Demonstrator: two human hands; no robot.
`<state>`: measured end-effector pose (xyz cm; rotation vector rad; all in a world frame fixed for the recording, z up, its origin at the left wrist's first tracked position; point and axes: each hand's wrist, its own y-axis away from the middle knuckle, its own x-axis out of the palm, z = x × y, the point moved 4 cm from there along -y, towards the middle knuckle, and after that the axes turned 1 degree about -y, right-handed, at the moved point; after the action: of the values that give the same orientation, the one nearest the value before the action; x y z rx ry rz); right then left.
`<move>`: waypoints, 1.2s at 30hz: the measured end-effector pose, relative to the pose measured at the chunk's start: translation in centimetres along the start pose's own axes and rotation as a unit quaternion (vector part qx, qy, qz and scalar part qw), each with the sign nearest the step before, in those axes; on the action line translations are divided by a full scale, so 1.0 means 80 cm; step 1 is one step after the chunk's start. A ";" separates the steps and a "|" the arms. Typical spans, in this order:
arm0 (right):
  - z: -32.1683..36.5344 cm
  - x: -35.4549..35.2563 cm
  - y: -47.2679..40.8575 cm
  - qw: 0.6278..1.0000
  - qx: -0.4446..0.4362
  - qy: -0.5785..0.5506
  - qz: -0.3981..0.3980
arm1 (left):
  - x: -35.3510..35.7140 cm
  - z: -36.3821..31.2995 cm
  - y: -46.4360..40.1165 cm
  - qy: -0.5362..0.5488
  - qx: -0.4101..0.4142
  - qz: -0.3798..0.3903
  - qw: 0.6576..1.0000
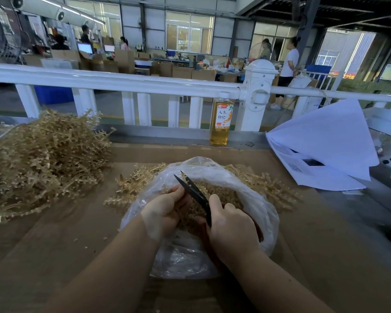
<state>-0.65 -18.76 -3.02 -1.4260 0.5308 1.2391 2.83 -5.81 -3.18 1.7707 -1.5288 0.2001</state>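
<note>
Nearest to me, my right hand (231, 229) was curled round the grips of the black snips (194, 190), with the blades slightly parted and pointing away. My left hand (165, 211) pinched a tan plastic strip (185, 178) up against those blades, over the mouth of the clear plastic bag (264, 213). Most of the strip was hidden behind my fingers.

The worst risk, as I judged it, was those left fingertips. They sat just beside the cutting edge, so a squeeze made before the strip was lined up could have nicked them.

The bag was limp and its rim sagged low on my side. A clipped piece could have sprung over it onto the desk (54, 256), where a few crumbs already lay. A blade tip could also have snagged the film and torn it, spilling the cut bits (221, 193) inside.

Behind the bag lay loose strips (136, 184), some touching it. Reaching for one with the snips in hand could have dragged the bag along.

Further left, the big tangled heap (43, 154) looked interlocked, so pulling one strip might have brought a clump sliding.

At the far edge, the bottle (221, 123) stood upright against the white railing (122, 81), and the papers (325, 150) lay well apart to the right. I thought both were unlikely to be disturbed.
</note>
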 end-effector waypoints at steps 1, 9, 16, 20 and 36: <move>0.000 0.000 0.000 1.000 0.002 0.002 0.002 | 0.001 0.000 0.000 0.000 0.001 0.001 1.000; -0.001 -0.002 -0.003 1.000 -0.003 -0.020 0.015 | 0.000 -0.001 0.003 0.006 -0.003 0.003 1.000; -0.003 -0.005 -0.003 0.998 0.006 -0.061 0.027 | 0.001 0.001 -0.002 -0.001 0.008 0.005 1.000; -0.008 -0.010 -0.002 0.996 0.038 -0.079 0.033 | -0.001 0.002 0.003 -0.040 0.007 0.107 0.993; -0.014 -0.034 -0.001 0.994 0.077 -0.076 -0.021 | -0.014 -0.013 0.000 -0.125 0.095 -0.002 0.988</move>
<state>-1.10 -20.60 -0.75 -1.1976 0.4785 1.2351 2.91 -4.30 -3.15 2.0112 -1.7304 0.1277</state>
